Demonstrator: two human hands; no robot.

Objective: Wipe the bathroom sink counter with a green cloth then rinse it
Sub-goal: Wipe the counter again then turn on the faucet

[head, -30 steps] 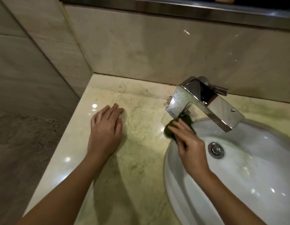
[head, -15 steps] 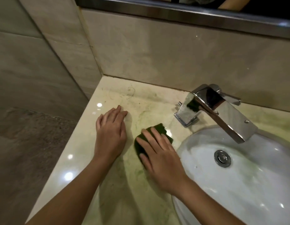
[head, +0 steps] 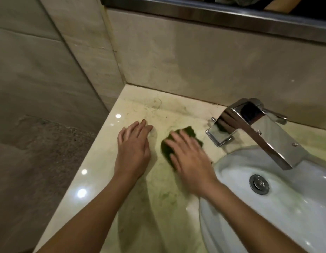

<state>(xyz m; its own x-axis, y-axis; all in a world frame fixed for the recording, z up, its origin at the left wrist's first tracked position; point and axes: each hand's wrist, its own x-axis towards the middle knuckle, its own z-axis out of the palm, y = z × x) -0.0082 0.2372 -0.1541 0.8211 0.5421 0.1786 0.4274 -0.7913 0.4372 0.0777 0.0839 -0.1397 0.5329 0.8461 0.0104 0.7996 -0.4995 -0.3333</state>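
Two bare forearms are being shown at seven and five o'clock. The left hand (head: 133, 150) and right hand (head: 191, 159) are being seen uncovered, the right being blurred.

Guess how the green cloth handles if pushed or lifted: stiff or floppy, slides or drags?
Probably floppy: the cloth lies flat with a ragged edge under the straight fingers of the right hand, so it would likely droop when lifted. Likely slides easily: the counter looks glossy, with light glints. Seems thin, so probably light.
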